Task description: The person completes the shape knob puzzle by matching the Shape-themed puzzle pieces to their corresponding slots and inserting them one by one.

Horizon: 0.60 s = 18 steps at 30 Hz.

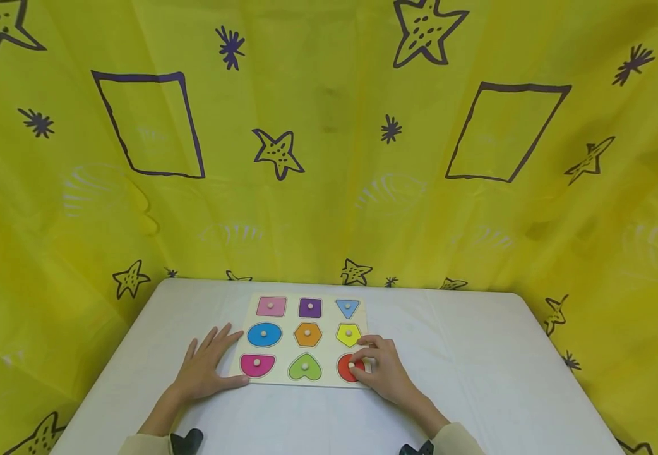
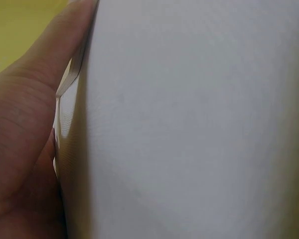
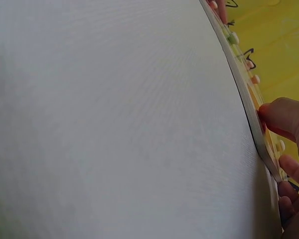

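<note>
A cream wooden shape puzzle board lies flat on the white table, with knobbed pieces in its recesses. My right hand pinches the small knob of the red circle piece between thumb and index finger, at the board's near right corner. The red piece lies in its place on the board. My left hand rests with spread fingers at the board's left edge, thumb by the near left corner. In the left wrist view, the thumb lies along the board's edge. The green heart and yellow pentagon are nearest the red circle.
Other pieces on the board include a pink rectangle, a purple square, a blue oval and a magenta half-round piece. The white tabletop extends around the board. A yellow star-printed curtain stands behind the table.
</note>
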Motion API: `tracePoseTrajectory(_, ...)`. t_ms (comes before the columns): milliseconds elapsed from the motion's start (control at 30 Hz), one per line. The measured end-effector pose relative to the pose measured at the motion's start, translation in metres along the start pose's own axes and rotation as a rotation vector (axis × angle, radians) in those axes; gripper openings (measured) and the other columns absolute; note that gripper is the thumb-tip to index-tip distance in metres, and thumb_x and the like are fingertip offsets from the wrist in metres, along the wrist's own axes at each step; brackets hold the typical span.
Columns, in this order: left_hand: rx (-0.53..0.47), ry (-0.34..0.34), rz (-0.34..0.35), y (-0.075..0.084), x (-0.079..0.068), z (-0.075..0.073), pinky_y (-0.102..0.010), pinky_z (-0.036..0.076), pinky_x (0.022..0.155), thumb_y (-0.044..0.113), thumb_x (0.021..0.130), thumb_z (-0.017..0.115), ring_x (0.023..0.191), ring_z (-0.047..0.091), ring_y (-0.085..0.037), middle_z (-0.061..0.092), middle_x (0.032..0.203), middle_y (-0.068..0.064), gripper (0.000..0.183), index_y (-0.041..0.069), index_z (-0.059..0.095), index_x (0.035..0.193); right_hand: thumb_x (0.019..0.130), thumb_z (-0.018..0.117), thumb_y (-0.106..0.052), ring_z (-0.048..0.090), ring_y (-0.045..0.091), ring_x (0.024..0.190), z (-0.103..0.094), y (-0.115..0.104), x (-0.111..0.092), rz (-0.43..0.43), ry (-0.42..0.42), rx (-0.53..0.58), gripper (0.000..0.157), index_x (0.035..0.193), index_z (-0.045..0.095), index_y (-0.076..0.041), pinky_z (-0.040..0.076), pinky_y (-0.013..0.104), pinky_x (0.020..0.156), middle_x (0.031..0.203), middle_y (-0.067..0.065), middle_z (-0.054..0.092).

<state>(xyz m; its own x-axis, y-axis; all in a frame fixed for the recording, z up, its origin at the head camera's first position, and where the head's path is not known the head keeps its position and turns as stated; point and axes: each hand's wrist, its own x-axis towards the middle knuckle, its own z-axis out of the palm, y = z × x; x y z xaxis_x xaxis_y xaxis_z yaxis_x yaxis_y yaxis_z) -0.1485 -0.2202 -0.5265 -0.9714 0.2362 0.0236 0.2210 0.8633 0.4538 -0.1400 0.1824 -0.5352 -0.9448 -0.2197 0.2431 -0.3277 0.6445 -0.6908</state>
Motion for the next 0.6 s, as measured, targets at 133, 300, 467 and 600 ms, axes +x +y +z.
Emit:
tracePoseTrajectory(133, 0.002, -0.001, 0.008, 0.0, 0.002, 0.001, -0.077, 0.002, 0.115, 0.068, 0.07, 0.081, 0.152, 0.018, -0.049, 0.034, 0.163, -0.02, 0.103, 0.019, 0.048, 0.154, 0.082, 0.088, -0.016, 0.045, 0.021, 0.109, -0.001, 0.001, -0.001, -0.025, 0.006, -0.007, 0.016, 0.087, 0.078, -0.029, 0.048, 0.04, 0.087, 0.121, 0.003, 0.063)
tracePoseTrajectory(300, -0.008, 0.01, 0.022, -0.003, 0.002, 0.0, -0.077, 0.002, 0.115, 0.068, 0.071, 0.081, 0.151, 0.018, -0.049, 0.034, 0.163, -0.021, 0.102, 0.018, 0.048, 0.154, 0.083, 0.087, -0.022, 0.046, 0.019, 0.111, -0.007, -0.001, 0.003, 0.001, -0.05, 0.009, 0.019, 0.099, 0.078, -0.028, 0.047, 0.04, 0.089, 0.121, -0.002, 0.062)
tracePoseTrajectory(467, -0.043, 0.035, 0.05, -0.006, -0.003, 0.0, -0.081, 0.005, 0.112, 0.064, 0.07, 0.083, 0.148, 0.021, -0.053, 0.037, 0.16, -0.025, 0.1, 0.014, 0.051, 0.15, 0.084, 0.087, -0.028, 0.05, 0.017, 0.11, -0.019, -0.002, 0.007, 0.018, -0.116, 0.03, 0.033, 0.114, 0.075, -0.023, 0.048, 0.037, 0.09, 0.122, -0.007, 0.063)
tracePoseTrajectory(600, -0.069, 0.017, 0.068, -0.006, -0.007, -0.003, -0.083, 0.007, 0.108, 0.06, 0.074, 0.082, 0.145, 0.023, -0.058, 0.035, 0.159, -0.029, 0.096, 0.013, 0.049, 0.151, 0.084, 0.087, -0.025, 0.057, 0.021, 0.109, -0.034, 0.0, 0.011, -0.016, -0.129, 0.033, 0.042, 0.123, 0.072, -0.017, 0.053, 0.04, 0.091, 0.123, -0.005, 0.065)
